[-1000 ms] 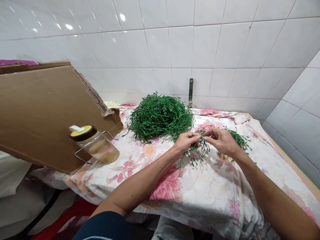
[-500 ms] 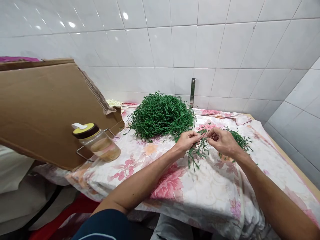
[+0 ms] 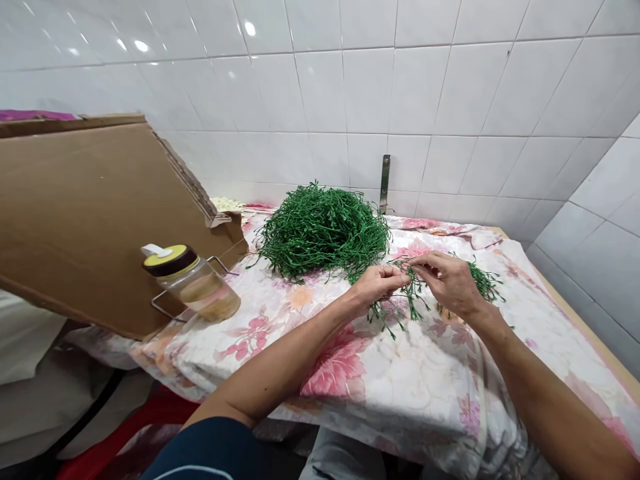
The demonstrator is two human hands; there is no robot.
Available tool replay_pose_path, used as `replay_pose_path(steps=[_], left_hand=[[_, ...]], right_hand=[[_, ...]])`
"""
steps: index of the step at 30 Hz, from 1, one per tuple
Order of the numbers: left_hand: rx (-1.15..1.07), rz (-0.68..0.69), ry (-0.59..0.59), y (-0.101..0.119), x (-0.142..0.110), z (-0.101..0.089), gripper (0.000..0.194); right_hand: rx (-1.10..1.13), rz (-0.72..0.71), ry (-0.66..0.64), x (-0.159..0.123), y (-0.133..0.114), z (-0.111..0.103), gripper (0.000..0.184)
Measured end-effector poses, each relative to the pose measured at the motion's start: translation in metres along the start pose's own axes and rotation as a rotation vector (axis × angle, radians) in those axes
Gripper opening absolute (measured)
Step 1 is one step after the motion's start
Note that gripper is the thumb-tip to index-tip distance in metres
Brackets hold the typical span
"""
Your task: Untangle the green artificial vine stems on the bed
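A: What is being done with the hands?

B: Green sprigs (image 3: 413, 301) are being pinched between the thumb and fingers of the left hand (image 3: 379, 284), with their stems being left to dangle below it. The same sprigs are being gripped at the top by the fingertips of the right hand (image 3: 447, 279), just beside the left. The exact join is being hidden by the fingers.

A: And close around them?

B: A smaller green bunch (image 3: 484, 281) is being partly covered by the right hand, on whose outer side it is lying. Beyond the left hand, a large green heap (image 3: 325, 232) is being kept on the floral tablecloth (image 3: 415, 380).

A: How much is being shown as done?

B: Only a little, it is being judged. A few sprigs are being worked at, while most of the greenery is being left in the heap. Whether the smaller bunch is being counted as finished or set aside for handling cannot be told. Nothing is being shown as plainly completed.

A: What is being seen farther out?

B: Well to the left of the left hand, a yellow-lidded jar (image 3: 200, 290) is being stood near a cardboard box (image 3: 95, 223). Past the heap, a metal bracket (image 3: 385, 183) is being backed by the tiled wall (image 3: 367, 87).
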State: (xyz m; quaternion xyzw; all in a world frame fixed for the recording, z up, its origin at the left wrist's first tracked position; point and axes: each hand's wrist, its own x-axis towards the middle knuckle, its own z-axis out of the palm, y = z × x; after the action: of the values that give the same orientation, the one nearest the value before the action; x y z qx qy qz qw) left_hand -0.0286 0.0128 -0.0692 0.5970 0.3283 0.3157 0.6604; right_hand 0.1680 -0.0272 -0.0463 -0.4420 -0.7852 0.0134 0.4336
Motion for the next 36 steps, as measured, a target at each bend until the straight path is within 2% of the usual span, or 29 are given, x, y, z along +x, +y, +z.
replay_pose_path(steps=[3,7,14,20,29,36], left_hand=[[-0.022,-0.016,0.009,-0.001,0.001,0.0,0.04],[-0.067,0.062,0.013,-0.005,0.003,0.002,0.037],[-0.165,0.048,0.169,-0.008,0.006,0.002,0.036],[-0.15,0.097,0.301,-0.014,0.011,0.001,0.031],[-0.087,0.084,0.239,-0.006,0.003,0.008,0.049],[-0.033,0.102,0.244,-0.012,0.005,0.008,0.047]], right_hand=[[-0.013,-0.017,0.022,0.0,0.0,0.0,0.011],[-0.039,-0.029,0.047,-0.001,-0.001,0.0,0.011],[-0.048,-0.054,-0.012,-0.002,-0.001,0.001,0.01],[-0.049,-0.101,-0.063,-0.003,0.0,0.003,0.012],[-0.149,-0.085,-0.026,-0.005,0.009,0.001,0.015],[-0.21,-0.056,-0.077,-0.005,0.01,-0.001,0.015]])
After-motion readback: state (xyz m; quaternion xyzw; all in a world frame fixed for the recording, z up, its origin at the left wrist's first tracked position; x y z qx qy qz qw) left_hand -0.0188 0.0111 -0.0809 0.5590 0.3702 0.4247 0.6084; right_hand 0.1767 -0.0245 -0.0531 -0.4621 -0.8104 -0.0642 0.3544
